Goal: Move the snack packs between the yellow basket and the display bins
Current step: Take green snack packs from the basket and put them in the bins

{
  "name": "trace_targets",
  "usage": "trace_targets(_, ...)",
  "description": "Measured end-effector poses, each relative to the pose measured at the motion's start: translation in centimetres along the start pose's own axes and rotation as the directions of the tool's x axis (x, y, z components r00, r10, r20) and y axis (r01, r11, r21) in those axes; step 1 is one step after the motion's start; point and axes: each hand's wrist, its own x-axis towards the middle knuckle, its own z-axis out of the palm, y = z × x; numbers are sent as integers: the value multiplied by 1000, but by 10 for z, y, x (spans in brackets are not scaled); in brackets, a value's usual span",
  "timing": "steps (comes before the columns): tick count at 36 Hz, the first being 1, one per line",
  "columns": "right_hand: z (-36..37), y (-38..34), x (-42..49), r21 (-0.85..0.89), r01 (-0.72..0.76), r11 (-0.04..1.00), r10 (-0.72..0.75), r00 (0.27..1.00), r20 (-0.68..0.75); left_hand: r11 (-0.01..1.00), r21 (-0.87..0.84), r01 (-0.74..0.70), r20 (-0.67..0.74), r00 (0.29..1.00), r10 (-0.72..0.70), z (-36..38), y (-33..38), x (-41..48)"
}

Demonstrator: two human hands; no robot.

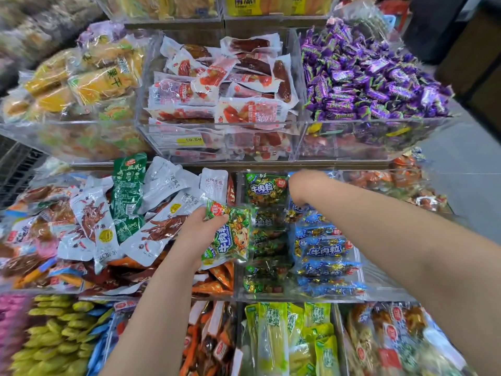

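The left hand (199, 232) holds a green snack pack (230, 236) just left of a clear bin (379, 293) in the middle shelf row. Its fingers (214, 219) are curled round the pack's left edge, thumb on the printed face. The pack is a flat, glossy plastic pillow, oblong, lumpy with small foil-wrapped cubes that show gold and green through the film. Its long axis runs near to far, leaning slightly right at the near end. The end with the round red badge points far, and the printed face looks up at the camera.

The bin has rigid, transparent, straight walls. Inside, more green packs (267, 240) of the same kind lie overlapped in a file running near to far, with a file of blue packs (324, 252) just to their right, equally shiny and crinkled.

The right hand (299, 189) reaches into the far end of this bin, wrist bent down between the two files. It is blurred and its fingers are hidden among the packs, so whether they grip anything cannot be told.

Left of the bin sit matte white pouches (168, 185). On the shelf above are purple twist-wrapped candies (374, 77).
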Motion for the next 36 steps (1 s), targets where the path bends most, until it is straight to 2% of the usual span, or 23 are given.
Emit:
trace_targets(3, -5, -6, 2, 1, 84, 996, -84, 995, 51, 1000, -28, 3, 6, 1000, -3, 1, 2, -1)
trace_targets(6, -4, -7, 3, 60, 180, 982, -176, 982, -73, 999, -30, -14, 9, 1000, 14, 3, 0, 1)
trace_targets(8, 2, -6, 2, 62, 206, 977, -201, 976, -82, 1000, -5, -25, 17, 1000, 25, 5, -3, 2)
trace_targets(16, 20, 14, 5, 126, 0, 992, 8, 998, -65, 999, 32, -27, 29, 999, 26, 16, -1, 4)
trace_targets(20, 11, 11, 6, 71, 118, 990, -117, 993, -20, 1000, 3, 13, 49, 999, -13, 14, -1, 6)
trace_targets(22, 1, 7, 3, 118, 191, 974, -186, 981, -51, 1000, -17, 25, 46, 999, -25, 13, 0, 9)
trace_targets(24, -8, 2, -1, 200, 299, 933, -256, 942, -214, 999, -36, 34, 57, 998, -31, 10, 0, 11)
trace_targets(26, -17, -7, -10, 330, 459, 825, -343, 871, -352, 999, -10, 33, 100, 994, -32, 8, 2, 10)
trace_targets(28, -26, -19, -21, 390, 609, 690, -471, 788, -397, 1000, 16, 0, 144, 990, -3, 5, 5, 8)
trace_targets(29, -29, -27, -24, 391, 647, 655, -519, 761, -390, 1000, 12, -20, 160, 987, 18, 4, 8, 7)
trace_targets(32, -26, -44, -23, 372, 671, 641, -544, 739, -396, 999, -14, -52, 198, 979, 54, 1, 12, 6)
trace_targets(36, -20, -40, -15, 470, 667, 578, -508, 745, -433, 996, 43, -73, 16, 997, 72, -2, 12, 9)
